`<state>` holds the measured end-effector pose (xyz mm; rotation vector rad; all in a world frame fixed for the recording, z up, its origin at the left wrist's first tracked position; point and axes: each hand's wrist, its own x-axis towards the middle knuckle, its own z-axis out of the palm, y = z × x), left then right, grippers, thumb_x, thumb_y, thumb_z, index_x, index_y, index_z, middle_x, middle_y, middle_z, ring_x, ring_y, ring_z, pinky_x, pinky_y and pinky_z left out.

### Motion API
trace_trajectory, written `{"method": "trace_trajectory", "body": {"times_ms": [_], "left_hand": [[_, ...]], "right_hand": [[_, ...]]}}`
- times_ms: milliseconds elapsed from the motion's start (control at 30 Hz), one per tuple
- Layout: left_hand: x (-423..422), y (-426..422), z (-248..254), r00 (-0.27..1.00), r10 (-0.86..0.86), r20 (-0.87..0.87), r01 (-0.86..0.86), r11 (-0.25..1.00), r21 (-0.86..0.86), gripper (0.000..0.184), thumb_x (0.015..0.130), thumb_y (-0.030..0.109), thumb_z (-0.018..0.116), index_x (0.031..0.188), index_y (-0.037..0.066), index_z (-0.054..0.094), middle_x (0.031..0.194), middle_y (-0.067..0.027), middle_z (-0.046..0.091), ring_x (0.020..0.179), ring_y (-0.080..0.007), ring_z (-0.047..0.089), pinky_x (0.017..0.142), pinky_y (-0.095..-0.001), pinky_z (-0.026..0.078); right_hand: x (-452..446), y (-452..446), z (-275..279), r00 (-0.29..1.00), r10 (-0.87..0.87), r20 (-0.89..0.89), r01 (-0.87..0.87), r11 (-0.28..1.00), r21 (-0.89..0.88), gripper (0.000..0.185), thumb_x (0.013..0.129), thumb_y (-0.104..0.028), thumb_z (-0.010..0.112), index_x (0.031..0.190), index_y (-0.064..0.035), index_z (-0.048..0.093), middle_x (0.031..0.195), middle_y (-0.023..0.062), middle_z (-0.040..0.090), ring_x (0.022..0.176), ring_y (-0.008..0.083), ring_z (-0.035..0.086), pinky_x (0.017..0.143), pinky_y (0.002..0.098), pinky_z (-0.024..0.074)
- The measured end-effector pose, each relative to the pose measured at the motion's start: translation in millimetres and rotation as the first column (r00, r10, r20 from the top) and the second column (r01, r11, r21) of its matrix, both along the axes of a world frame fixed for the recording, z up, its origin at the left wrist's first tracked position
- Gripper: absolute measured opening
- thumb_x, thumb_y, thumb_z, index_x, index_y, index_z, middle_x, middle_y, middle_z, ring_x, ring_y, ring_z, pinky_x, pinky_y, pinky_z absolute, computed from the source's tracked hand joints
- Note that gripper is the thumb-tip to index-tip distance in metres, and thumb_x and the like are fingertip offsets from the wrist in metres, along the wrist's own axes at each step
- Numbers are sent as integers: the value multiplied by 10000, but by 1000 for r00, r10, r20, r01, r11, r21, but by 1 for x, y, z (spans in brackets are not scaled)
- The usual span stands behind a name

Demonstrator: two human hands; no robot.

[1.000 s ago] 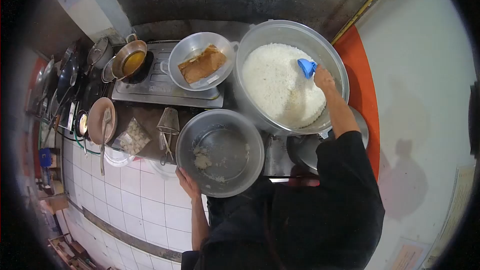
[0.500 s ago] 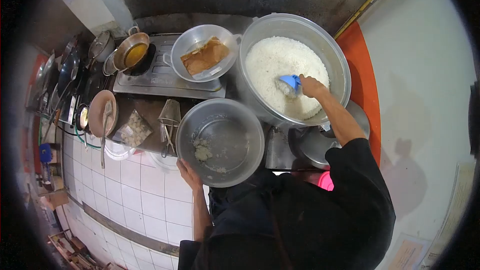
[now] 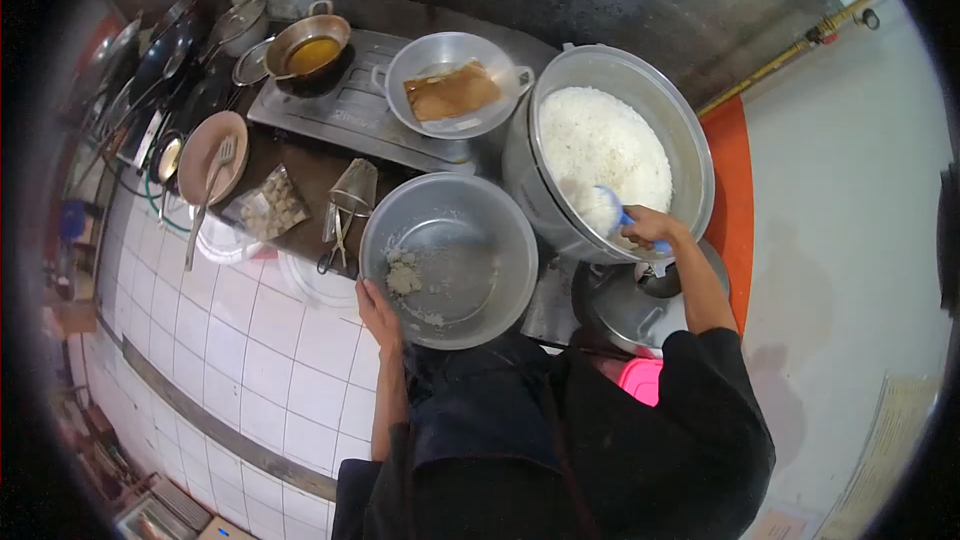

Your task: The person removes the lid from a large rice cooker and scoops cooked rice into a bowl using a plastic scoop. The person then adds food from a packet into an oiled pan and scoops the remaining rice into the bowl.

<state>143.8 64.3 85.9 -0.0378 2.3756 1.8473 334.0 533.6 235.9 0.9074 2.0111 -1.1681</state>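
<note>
My right hand grips the handle of a blue scoop, which is heaped with white rice and sits at the near inner edge of the large metal pot. A deep bed of rice fills much of that pot. At the lower left side of a wide grey metal basin, my left hand holds its wall, with some fingers hidden behind it. A small clump of rice and scattered grains lie inside the basin.
Behind the basin, a two-handled pan with brown paper stands on the stove. To the left are a wok of yellow liquid, a bowl with a spatula, a bag of cubes and scissors.
The scoop has moved from the middle of the rice toward the pot's near edge and now carries a heap of rice. My left hand stays at the basin. The view has shifted.
</note>
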Motion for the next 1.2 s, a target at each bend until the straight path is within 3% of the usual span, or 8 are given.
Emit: {"method": "trace_trajectory", "body": {"times_ms": [233,400,600,700,733,800,1033,1200], "left_hand": [[-1,-3,-16,999,33,-38,-36,996,-81,492,1047,344,364,1287,-62,504,1196,-244,594,1097,-340,559,955,-372,413],[0,3,3,999,-15,34,16,1000,-15,488,1049,344,356,1309,-45,496,1213,-227,592,1112,-327,556,968,-366,408],[-3,-1,-17,999,-28,-22,28,1000,-10,492,1051,368,334,1268,-38,507,1179,-208,585,1077,-309,544,958,-384,402],[1,0,-14,1000,-1,-14,0,999,-33,483,1054,353,347,1293,-36,506,1173,-194,603,1069,-290,554,953,-350,405],[-1,3,-11,1000,-14,-18,13,999,-34,482,1053,363,340,1259,-37,513,1159,-187,597,1057,-280,548,941,-356,407],[1,0,-7,1000,-13,-13,12,999,-51,485,1053,374,333,1226,-39,520,1144,-181,591,1044,-269,542,929,-362,409],[-1,7,-3,1000,11,-13,-12,999,-52,479,1048,381,351,1222,-26,533,1114,-159,605,1035,-240,544,921,-345,412],[-3,3,-6,999,6,-43,-12,991,-133,479,1046,380,362,1244,-23,530,1133,-160,605,1046,-230,545,927,-339,413]], "right_hand": [[7,-72,108,902,-186,-389,248,962,115,503,853,-113,589,1307,36,432,736,39,536,493,95,461,436,255,385],[-21,-206,60,875,-42,-483,319,800,508,546,872,-122,556,1390,-81,388,922,272,657,779,478,639,682,553,505],[-35,-273,-55,811,91,-578,195,890,413,539,871,-137,577,1358,-75,354,859,287,643,759,488,629,675,586,497],[-41,-215,27,869,-119,-481,328,866,378,542,873,-108,560,1356,-16,333,832,303,635,765,507,619,673,588,478],[-34,-182,29,743,131,-657,369,738,564,559,888,-134,542,1379,16,320,802,293,633,767,489,626,677,566,480],[-45,-121,71,827,-263,-497,521,693,499,592,963,-250,486,1438,29,271,815,294,635,770,461,640,674,554,483],[-77,161,-65,972,-62,-228,231,447,864,391,904,-247,541,1207,-6,489,1016,290,647,976,461,625,831,547,492],[-115,135,-68,991,90,-102,25,617,787,362,898,-188,530,1218,-22,495,1035,279,651,975,440,633,847,529,501]]}}
